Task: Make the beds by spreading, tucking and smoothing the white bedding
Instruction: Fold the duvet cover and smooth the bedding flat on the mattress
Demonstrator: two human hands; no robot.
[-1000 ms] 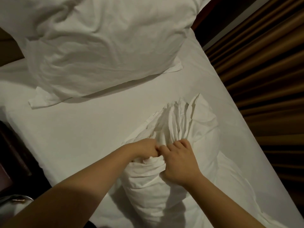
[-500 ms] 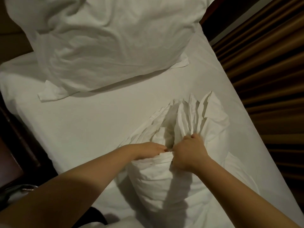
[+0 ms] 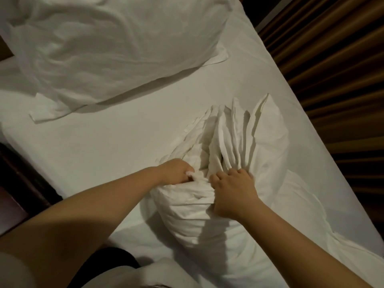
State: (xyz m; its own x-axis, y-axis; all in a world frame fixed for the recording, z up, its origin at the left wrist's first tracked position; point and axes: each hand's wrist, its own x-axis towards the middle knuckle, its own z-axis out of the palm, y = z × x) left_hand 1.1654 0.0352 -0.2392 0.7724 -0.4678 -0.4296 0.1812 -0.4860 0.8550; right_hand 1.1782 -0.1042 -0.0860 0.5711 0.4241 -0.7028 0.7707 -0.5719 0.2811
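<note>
While left hand (image 3: 176, 171) and right hand (image 3: 232, 192) clench the bunched pillowcase (image 3: 230, 138), brown curtains (image 3: 332, 80) flank the bed (image 3: 104, 152).

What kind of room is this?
Most likely a bedroom, maybe in a hotel. There is a white bed, a big pillow on it, and brown curtains beside it. The left hand and right hand grip bunched bedding.

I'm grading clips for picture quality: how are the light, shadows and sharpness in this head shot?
Head view: dim, warm light, so the white sheet reads greyish, with no glare. Soft shadows lie under the far pillow and beside the bunched pillowcase. The left hand and right hand gripping it are sharp, and the curtain falls dark.
</note>
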